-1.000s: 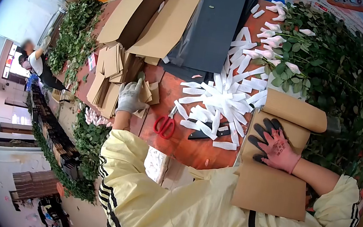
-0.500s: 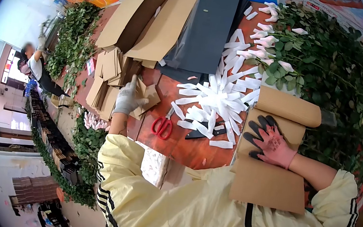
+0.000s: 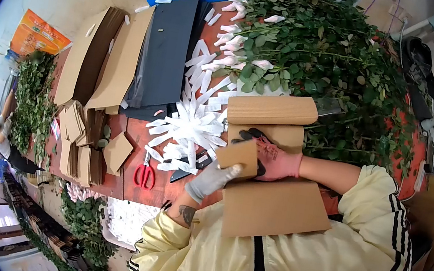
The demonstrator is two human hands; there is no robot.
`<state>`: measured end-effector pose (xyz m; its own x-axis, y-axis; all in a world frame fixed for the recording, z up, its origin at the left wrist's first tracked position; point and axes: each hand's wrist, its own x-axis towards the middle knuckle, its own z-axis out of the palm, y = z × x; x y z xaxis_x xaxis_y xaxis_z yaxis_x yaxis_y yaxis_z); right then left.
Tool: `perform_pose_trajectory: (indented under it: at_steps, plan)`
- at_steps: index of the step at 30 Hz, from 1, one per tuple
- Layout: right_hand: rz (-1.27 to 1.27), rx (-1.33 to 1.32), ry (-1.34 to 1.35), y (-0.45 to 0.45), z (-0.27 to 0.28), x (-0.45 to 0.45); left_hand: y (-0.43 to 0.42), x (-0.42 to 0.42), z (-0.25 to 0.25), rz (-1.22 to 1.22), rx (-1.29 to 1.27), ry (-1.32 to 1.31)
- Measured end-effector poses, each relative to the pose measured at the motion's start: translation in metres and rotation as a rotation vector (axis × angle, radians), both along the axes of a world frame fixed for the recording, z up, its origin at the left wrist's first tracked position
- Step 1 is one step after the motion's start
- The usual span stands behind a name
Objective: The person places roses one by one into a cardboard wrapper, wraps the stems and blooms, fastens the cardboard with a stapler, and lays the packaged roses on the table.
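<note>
My left hand point(image 3: 211, 180), in a pale grey glove, pinches a small brown cardboard piece point(image 3: 237, 157) by its lower edge. From the other side my right hand point(image 3: 278, 160), in a pink glove with black fingertips, closes on that piece's right edge; some of its fingertips are hidden behind the card. Beneath the hands lies a larger cardboard sheet point(image 3: 276, 209), which reaches over the table's front edge. Just beyond them is a roll of corrugated cardboard point(image 3: 272, 110). White mesh sleeves point(image 3: 187, 125) are heaped to the left, near red-handled scissors point(image 3: 145, 175).
Pale pink roses point(image 3: 235, 43) with leafy stems point(image 3: 319, 55) cover the far right. Small cardboard pieces point(image 3: 77, 159) are stacked at left, below large cardboard sheets point(image 3: 119, 59) and dark sheets point(image 3: 165, 49). A co-worker point(image 3: 3, 140) stands at far left beside more foliage point(image 3: 34, 102).
My left hand has come from the small cardboard stacks to my right hand, bringing a piece. My right hand, spread flat before, has curled at that piece. The view has swung right.
</note>
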<state>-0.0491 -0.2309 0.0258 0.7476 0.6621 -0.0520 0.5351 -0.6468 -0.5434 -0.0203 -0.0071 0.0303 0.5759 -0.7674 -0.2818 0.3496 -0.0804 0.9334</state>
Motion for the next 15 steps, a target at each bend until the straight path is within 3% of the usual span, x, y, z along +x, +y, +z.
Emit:
perform_pose_trajectory:
  at_steps: [1, 2, 3, 4, 6, 7, 9, 11, 12, 13, 14, 15]
  plan:
    - [0.013, 0.073, 0.161, -0.002, 0.005, 0.002, 0.0, 0.002, 0.0, -0.001, 0.003, -0.001]
    - [0.111, 0.003, -0.062, -0.007, -0.011, 0.006, -0.002, 0.005, 0.001, -0.107, 0.144, 0.069]
    - [0.114, 0.003, -0.075, -0.015, -0.026, 0.01, -0.003, 0.009, 0.003, -0.21, 0.284, 0.133]
    - [0.098, 0.17, 0.14, -0.025, -0.038, 0.014, -0.007, 0.006, -0.002, -0.145, 0.155, 0.006]
    - [0.008, 0.443, 0.519, -0.037, -0.035, 0.024, -0.009, 0.01, -0.016, -0.192, 0.163, -0.053]
    - [0.014, 0.435, 0.504, -0.038, -0.019, 0.026, -0.011, 0.012, -0.019, -0.242, 0.174, -0.091]
    - [-0.267, 0.094, 0.547, -0.035, 0.033, 0.015, -0.011, 0.01, -0.012, -0.292, 0.2, -0.145]
    - [-0.371, -0.019, 0.473, -0.047, 0.088, 0.008, -0.011, 0.006, 0.001, -0.529, -0.074, -0.222]
    - [-0.354, 0.154, 0.372, -0.059, 0.096, 0.002, -0.008, 0.012, -0.012, -0.717, 0.02, -0.319]
    - [-0.52, 0.278, 0.567, -0.068, 0.11, -0.005, -0.011, 0.013, 0.001, -0.729, 0.016, -0.297]
    - [-0.531, 0.428, 0.602, -0.075, 0.123, -0.01, -0.018, 0.013, 0.026, -0.826, 0.209, -0.456]
    - [-0.456, 0.763, 0.81, -0.083, 0.12, -0.013, -0.023, 0.01, 0.038, -0.915, 0.403, -0.622]
